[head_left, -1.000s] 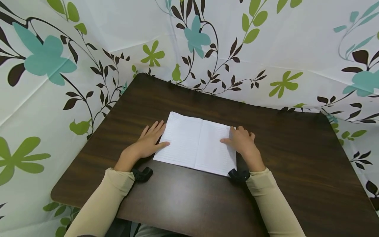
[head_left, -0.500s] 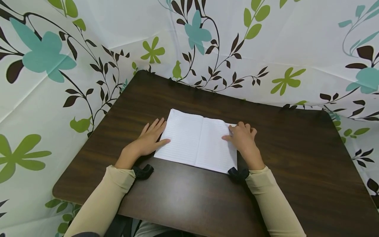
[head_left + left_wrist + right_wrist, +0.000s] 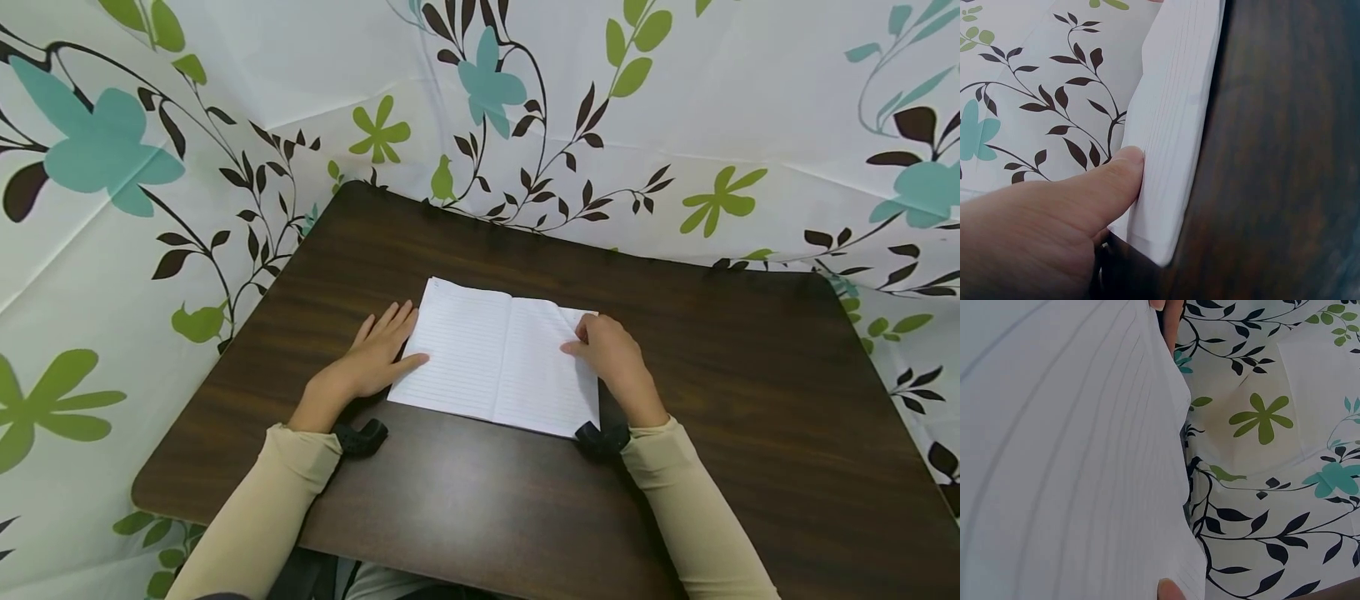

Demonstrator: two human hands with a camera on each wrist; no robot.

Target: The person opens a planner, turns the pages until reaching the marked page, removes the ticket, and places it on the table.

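Note:
An open notebook [image 3: 465,358] with lined white pages lies on the dark wooden table. My left hand [image 3: 363,358] rests flat at its left edge, fingers spread on the wood and thumb on the left page; the left wrist view shows this thumb [image 3: 1097,194] against the page edge. At the notebook's upper right, my right hand [image 3: 617,358] pinches a page [image 3: 536,358] between thumb and bent fingers. That page's top corner is raised and curled, baring a strip of the sheet beneath. The lined page [image 3: 1079,456] fills the left of the right wrist view, a fingertip [image 3: 1169,589] at its lower edge.
Brown wood grain covers the table [image 3: 750,400], whose far edge meets a white curtain [image 3: 585,50] printed with leaves, flowers and birds. Black straps [image 3: 362,439] circle both wrists below rolled beige sleeves [image 3: 255,508].
My right fingers have curled in at the notebook's upper right corner and pinched a page, whose corner has lifted and bent leftward. My left hand stays in place.

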